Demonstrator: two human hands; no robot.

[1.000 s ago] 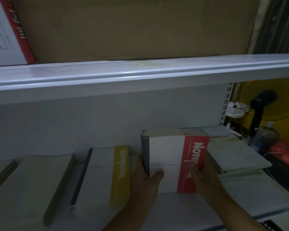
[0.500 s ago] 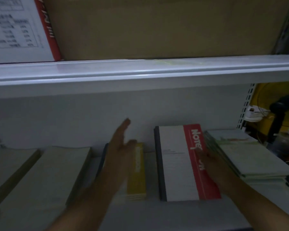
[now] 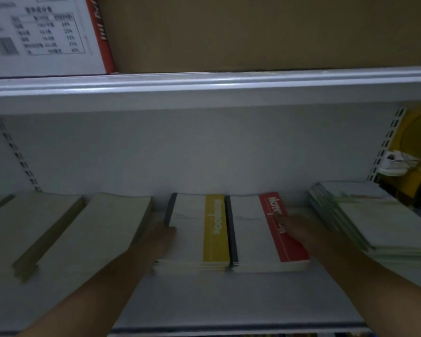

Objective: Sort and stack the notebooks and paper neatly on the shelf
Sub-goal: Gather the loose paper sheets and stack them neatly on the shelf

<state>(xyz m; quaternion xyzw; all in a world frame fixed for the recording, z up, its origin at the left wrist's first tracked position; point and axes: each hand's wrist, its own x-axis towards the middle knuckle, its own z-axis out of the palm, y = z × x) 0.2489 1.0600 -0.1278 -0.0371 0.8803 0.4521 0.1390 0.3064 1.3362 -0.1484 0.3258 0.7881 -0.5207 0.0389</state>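
Observation:
Two notebook stacks lie flat side by side on the white shelf [image 3: 229, 300]. The yellow-striped notebook stack [image 3: 195, 237] is on the left and the red-striped notebook stack [image 3: 258, 237] is on the right, their edges touching. My left hand [image 3: 161, 239] presses against the left side of the yellow-striped stack. My right hand [image 3: 299, 227] rests with straight fingers on the red stripe of the other stack. A pale green paper stack [image 3: 374, 220] lies just right of my right hand. Beige paper stacks [image 3: 102, 229] lie to the left.
An upper shelf [image 3: 204, 86] overhangs, carrying a brown cardboard box [image 3: 253, 32] and a white-and-red printed box [image 3: 41, 35]. Slotted shelf uprights [image 3: 384, 147] stand at the right, with a yellow object [image 3: 416, 132] behind. Another beige stack [image 3: 24, 224] sits far left.
The red-striped stack, held upright a second ago, now lies flat beside the yellow-striped one. My left hand let go, swung left and now presses the yellow-striped stack's side. The view shifted left.

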